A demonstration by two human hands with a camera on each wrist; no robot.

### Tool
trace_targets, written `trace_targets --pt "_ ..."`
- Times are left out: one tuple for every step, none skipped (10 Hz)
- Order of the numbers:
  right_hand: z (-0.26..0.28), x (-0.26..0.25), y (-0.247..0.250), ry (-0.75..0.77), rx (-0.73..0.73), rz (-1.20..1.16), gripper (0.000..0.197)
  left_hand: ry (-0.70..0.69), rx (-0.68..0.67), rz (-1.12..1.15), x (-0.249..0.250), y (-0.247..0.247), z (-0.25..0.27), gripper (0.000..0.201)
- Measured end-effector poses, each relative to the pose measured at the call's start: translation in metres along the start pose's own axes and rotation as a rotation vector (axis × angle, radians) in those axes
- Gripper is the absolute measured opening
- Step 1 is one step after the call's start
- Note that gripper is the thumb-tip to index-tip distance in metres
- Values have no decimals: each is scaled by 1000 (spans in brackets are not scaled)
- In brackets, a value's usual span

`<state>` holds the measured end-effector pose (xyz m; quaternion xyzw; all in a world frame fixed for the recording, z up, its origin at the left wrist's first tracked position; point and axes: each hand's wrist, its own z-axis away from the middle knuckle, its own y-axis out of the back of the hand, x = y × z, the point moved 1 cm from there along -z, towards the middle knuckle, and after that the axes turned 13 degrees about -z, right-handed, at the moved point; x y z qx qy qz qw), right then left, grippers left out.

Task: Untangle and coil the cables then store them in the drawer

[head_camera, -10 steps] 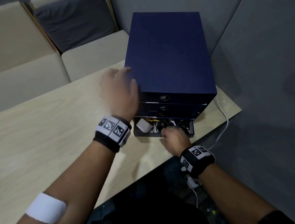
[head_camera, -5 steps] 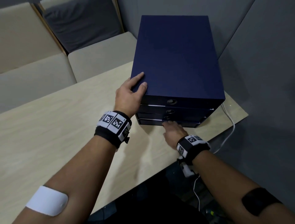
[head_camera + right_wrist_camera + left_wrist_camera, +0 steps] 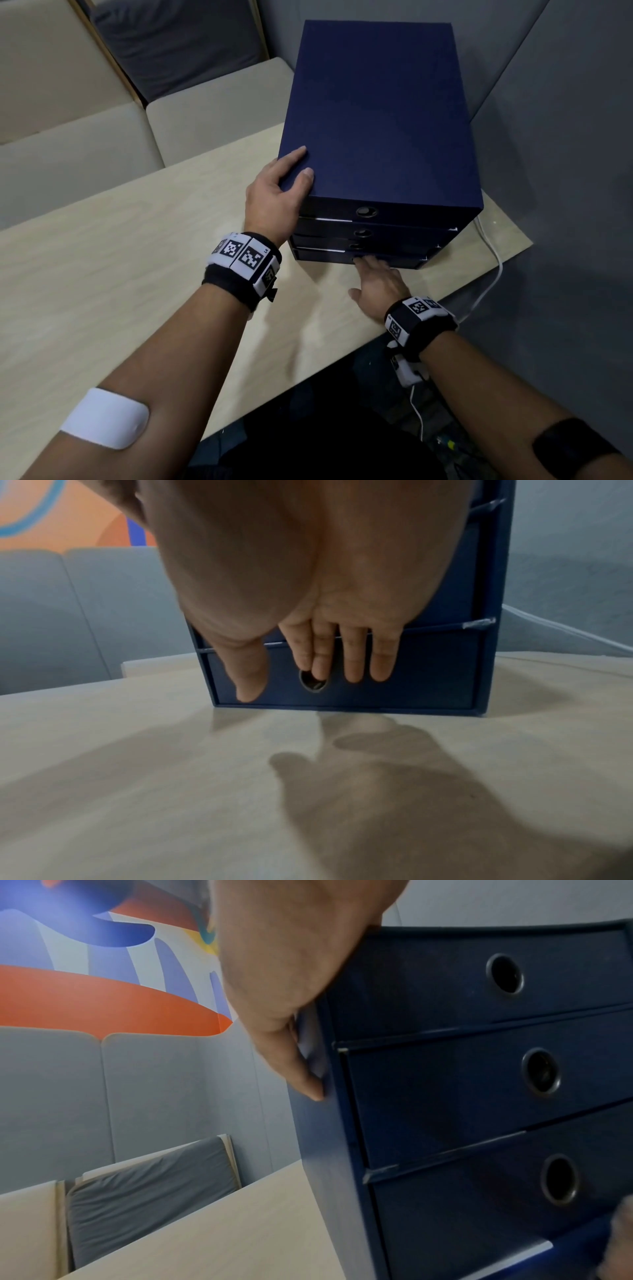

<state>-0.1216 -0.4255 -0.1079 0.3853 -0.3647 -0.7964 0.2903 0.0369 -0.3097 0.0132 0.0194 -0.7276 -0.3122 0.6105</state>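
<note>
— Where's the drawer?

— The bottom drawer [image 3: 359,258] of the dark blue drawer unit [image 3: 380,113] sits pushed in, its front flush with the frame in the right wrist view. The unit stands at the far right of the pale wooden counter [image 3: 120,257]. No cables show in the drawer; its front hides whatever is inside.

— And the right hand?

— The right hand [image 3: 380,287] reaches to the drawer front with its fingers [image 3: 352,656] straight and together, tips against the panel beside the round finger hole [image 3: 313,687]. The thumb points down at the left of the panel. That grip is flat and relaxed, closed on nothing.

— The left one?

— The left hand [image 3: 274,198] clasps the near left top corner of the unit — thumb lying on the lid, fingers bent down over the left wall, as the left wrist view shows. So that grip wraps the unit's corner.

— Anything else around?

— Three more drawers above, each with a ringed hole. A white cord [image 3: 493,270] runs off the counter's right edge behind the unit. Beige seat cushions [image 3: 85,147] lie to the far left, with grey padded walls behind.
</note>
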Motion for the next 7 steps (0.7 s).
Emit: trace_targets --pt "-2 -5 13 -6 -17 -74 57 5 5 4 0 -1 0 37" --pt "-4 -19 33 48 15 -188 39 13 -9 -5 2 0 1 37" --pt "0 -37 52 108 17 -257 27 15 -42 -49 4 3 2 39" --pt "11 -55 64 144 20 -302 24 3 -99 -96 5 13 9 42" --pt "22 -72 73 171 43 -318 23 -12 -122 -149 -2 30 24 41" --pt "35 -95 79 194 65 -319 20 16 -152 -206 -7 57 36 35" --pt "48 -125 90 233 106 -309 18 39 -95 -243 -11 93 44 27"
